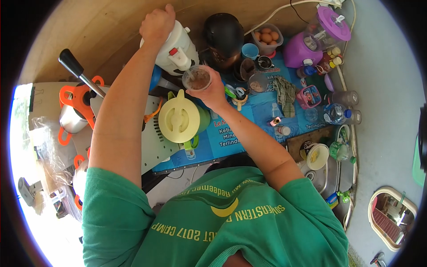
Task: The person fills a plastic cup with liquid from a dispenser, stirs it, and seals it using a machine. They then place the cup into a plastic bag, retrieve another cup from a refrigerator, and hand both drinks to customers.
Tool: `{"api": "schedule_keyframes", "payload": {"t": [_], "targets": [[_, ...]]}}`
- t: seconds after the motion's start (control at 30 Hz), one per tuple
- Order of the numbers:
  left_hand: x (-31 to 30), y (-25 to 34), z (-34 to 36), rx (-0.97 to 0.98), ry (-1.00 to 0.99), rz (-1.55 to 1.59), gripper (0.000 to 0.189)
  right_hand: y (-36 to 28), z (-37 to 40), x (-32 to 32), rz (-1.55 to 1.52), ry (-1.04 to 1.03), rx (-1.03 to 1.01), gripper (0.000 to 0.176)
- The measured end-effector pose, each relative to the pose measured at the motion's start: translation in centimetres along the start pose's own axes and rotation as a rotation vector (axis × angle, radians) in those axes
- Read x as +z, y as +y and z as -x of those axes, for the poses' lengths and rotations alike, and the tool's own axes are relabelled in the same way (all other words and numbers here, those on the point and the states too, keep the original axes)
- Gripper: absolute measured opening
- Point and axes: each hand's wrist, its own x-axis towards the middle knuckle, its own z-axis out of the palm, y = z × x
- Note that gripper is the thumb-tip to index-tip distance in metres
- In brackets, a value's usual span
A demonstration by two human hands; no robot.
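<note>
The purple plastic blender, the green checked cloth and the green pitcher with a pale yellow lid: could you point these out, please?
Purple blender (pixel 298 50), head view: its base.
Green checked cloth (pixel 285 98), head view: its middle.
Green pitcher (pixel 179 121), head view: its pale yellow lid.

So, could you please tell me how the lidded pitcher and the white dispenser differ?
The pitcher has a green body and pale yellow lid, while the dispenser is white with a red-and-white tap. The left hand is at the dispenser's top, whereas no hand touches the pitcher. The right hand holds a clear cup by the dispenser's tap; the pitcher has no cup at its spout. Both stand left of the blue cup.
</note>
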Motion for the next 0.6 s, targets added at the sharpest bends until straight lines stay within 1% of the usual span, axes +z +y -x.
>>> {"api": "schedule_keyframes", "payload": {"t": [0.03, 0.1, 0.27, 0.33, 0.43, 0.47, 0.53, 0.57, 0.6], "targets": [[0.5, -0.5, 0.0, 0.067, 0.032, 0.024, 0.073, 0.1, 0.1, 0.0, -0.001, 0.005, -0.004, 0.086], [0.6, -0.4, 0.2, 0.070, 0.079, 0.012, 0.071, 0.1, 0.1, 0.1, 0.080, 0.017, -0.006, 0.086], [0.7, -0.5, -0.1, 0.086, 0.171, 0.000, 0.068, -0.5, 0.3, 0.0, 0.108, 0.017, -0.032, 0.086], [0.5, -0.6, -0.1, 0.161, 0.236, -0.006, 0.064, -1.1, 0.6, -0.1, 0.126, 0.019, -0.033, 0.087], [-0.8, 0.0, 1.1, 0.167, 0.292, 0.061, 0.062, -1.1, 1.1, -0.1, 0.078, 0.066, -0.040, 0.085], [-1.2, 0.2, 1.3, 0.179, 0.288, 0.065, 0.062, -1.1, 1.3, -0.3, 0.056, 0.045, -0.052, 0.085], [-2.2, 0.2, 1.5, 0.191, 0.422, 0.097, 0.054, -1.0, 2.0, -0.4, 0.038, 0.029, -0.064, 0.084], [-3.1, 0.5, 1.8, 0.199, 0.421, 0.103, 0.054, -1.2, 2.5, -0.5, 0.050, 0.022, -0.072, 0.084], [-4.2, 0.8, 2.3, 0.205, 0.474, 0.164, 0.050, -1.4, 3.0, -0.6, 0.063, 0.016, -0.078, 0.085]]}}
